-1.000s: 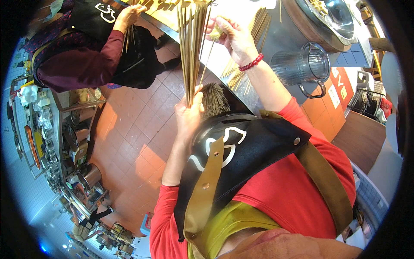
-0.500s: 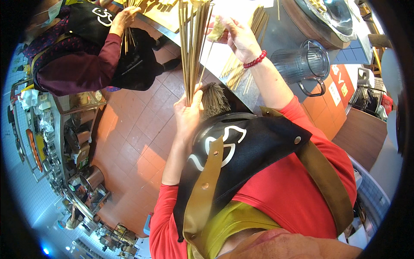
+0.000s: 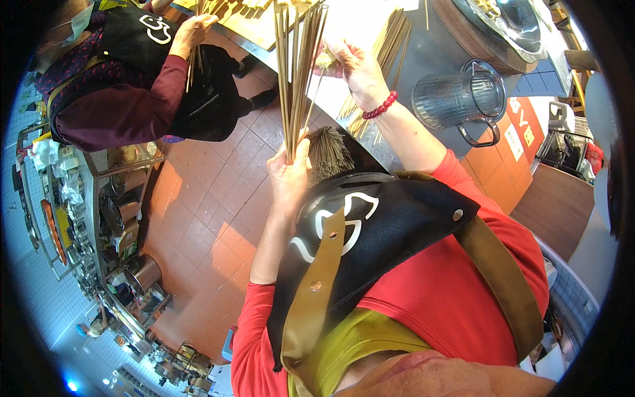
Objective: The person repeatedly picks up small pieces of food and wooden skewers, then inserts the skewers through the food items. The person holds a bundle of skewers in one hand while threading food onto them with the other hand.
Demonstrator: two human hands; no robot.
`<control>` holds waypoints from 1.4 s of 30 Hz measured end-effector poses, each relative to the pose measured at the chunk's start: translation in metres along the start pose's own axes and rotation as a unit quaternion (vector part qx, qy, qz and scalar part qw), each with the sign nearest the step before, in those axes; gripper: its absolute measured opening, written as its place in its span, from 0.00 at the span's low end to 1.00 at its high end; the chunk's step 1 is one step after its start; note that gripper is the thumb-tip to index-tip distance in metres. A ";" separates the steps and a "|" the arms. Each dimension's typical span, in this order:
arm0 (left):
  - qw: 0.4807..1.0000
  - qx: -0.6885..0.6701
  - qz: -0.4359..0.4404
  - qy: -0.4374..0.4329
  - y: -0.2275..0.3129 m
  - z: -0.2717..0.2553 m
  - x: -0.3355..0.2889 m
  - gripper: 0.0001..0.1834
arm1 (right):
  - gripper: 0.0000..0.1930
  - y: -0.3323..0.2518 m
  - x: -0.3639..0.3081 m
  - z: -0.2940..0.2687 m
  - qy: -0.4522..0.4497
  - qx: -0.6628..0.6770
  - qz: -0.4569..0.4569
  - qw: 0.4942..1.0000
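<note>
My left hand (image 3: pixel 289 173) is closed round the lower ends of a bundle of long thin skewers (image 3: pixel 296 86), which fan upward. One of them, a single skewer (image 3: pixel 315 99), leans away from the rest toward my right hand. My right hand (image 3: pixel 355 69), with a red bead bracelet at its wrist, pinches a pale yellowish piece of food (image 3: pixel 327 59) near that skewer's upper end. The fingers partly hide the piece, so I cannot tell whether the skewer passes through it. Below, a dense bundle of sticks (image 3: pixel 330 153) shows its ends beside my left hand.
Loose skewers (image 3: pixel 394 43) lie on the metal table (image 3: pixel 433 63) past my right hand. Right of them are a clear pitcher (image 3: pixel 456 99) and a large round vessel (image 3: pixel 476 33). At the far left, a co-worker's hand (image 3: pixel 193 32) holds sticks. Shelves with pots (image 3: pixel 126 205) line the left.
My right hand has moved slightly left and down, closer to the bundle, with the food piece turned more behind the skewers. My left hand has stayed in place.
</note>
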State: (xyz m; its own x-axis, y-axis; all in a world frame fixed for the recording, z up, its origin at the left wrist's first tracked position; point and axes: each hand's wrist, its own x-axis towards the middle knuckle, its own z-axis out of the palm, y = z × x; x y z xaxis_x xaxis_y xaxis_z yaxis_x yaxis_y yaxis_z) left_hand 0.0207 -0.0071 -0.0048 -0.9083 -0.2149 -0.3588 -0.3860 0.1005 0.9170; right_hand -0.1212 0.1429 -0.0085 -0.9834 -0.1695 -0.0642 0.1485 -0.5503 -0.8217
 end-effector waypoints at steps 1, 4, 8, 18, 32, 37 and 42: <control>1.000 -0.008 0.000 0.003 0.000 0.000 0.000 0.12 | 0.17 0.001 -0.001 0.001 -0.004 0.002 0.003 1.000; 1.000 -0.002 -0.004 0.001 0.001 0.000 0.000 0.12 | 0.17 0.002 -0.004 0.003 0.006 -0.002 0.013 1.000; 1.000 -0.009 -0.016 -0.005 0.002 0.002 0.000 0.13 | 0.17 0.005 -0.008 0.005 0.020 0.009 0.022 1.000; 1.000 0.001 -0.005 0.001 -0.005 0.002 0.002 0.13 | 0.12 0.010 -0.011 0.009 0.049 0.040 0.067 0.996; 1.000 0.015 0.002 0.014 -0.009 0.008 0.007 0.13 | 0.08 0.010 -0.023 0.026 0.049 0.112 0.141 0.982; 0.999 -0.018 -0.003 0.032 -0.002 0.009 0.013 0.14 | 0.16 0.020 -0.005 0.009 -0.015 0.035 0.223 0.974; 0.997 -0.024 0.035 0.071 0.000 0.002 0.026 0.12 | 0.28 0.038 0.088 -0.055 -0.053 -0.253 0.128 0.958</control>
State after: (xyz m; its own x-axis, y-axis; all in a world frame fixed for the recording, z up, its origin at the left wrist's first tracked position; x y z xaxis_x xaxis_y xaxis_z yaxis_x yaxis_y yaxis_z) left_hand -0.0031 -0.0104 -0.0145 -0.8998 -0.3442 -0.2682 -0.3111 0.0750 0.9474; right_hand -0.2076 0.1523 -0.0767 -0.9014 -0.3432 -0.2638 0.2872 -0.0182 -0.9577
